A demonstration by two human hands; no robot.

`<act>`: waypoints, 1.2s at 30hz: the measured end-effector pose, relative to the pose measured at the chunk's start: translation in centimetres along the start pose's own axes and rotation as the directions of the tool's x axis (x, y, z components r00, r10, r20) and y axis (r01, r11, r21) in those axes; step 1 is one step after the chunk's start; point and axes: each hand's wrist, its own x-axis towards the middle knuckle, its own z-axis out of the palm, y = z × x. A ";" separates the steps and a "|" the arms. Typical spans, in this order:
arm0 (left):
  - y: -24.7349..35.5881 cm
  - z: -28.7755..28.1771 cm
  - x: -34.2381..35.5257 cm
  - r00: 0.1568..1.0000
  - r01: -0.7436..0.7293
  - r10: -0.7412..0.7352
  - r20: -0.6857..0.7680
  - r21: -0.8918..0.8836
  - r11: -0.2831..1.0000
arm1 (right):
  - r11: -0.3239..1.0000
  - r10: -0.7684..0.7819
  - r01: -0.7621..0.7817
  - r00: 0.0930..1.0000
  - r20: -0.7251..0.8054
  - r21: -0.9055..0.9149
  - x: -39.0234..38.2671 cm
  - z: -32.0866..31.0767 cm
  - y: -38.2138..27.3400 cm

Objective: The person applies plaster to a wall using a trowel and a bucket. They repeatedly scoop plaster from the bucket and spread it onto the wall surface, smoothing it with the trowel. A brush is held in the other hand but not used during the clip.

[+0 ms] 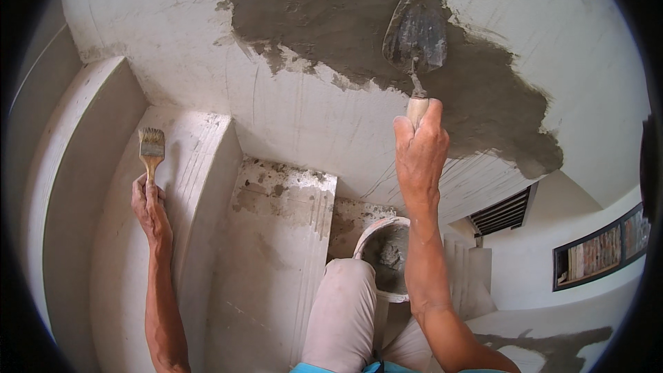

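My left hand [150, 207] grips a wooden-handled paintbrush [152, 148], bristles up, over the pale steps at left. My right hand [423, 141] is closed round the wooden handle of a pointed metal trowel [416, 31], whose blade lies over a wet grey mortar patch [297, 14] on the white wall [173, 27]; whether it touches cannot be told. A white-rimmed bucket [362, 235] of grey mortar sits behind my right forearm, beside my knee [342, 290], both partly hiding it.
Concrete steps [262, 235] with splattered mortar run along the wall's foot, with curved risers at left. At lower right are more steps, a slatted dark opening [501, 211], a dark-framed window [601, 249] and a floor with dark patches [552, 349].
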 end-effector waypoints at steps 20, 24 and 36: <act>-0.2 0.1 0.3 1.000 0.026 -0.026 0.009 -0.026 0.999 | 0.999 -0.043 0.045 0.986 0.163 -0.006 -0.7 0.6 -2.4; -0.4 -0.2 0.1 0.999 -0.023 0.023 0.027 -0.002 1.000 | 0.994 -0.078 0.055 0.963 0.259 0.094 -1.8 0.1 -3.0; -0.7 -0.1 0.6 1.000 0.006 -0.006 -0.001 -0.049 0.999 | 0.995 -0.082 0.092 0.959 0.272 -0.027 -0.2 -0.1 -4.0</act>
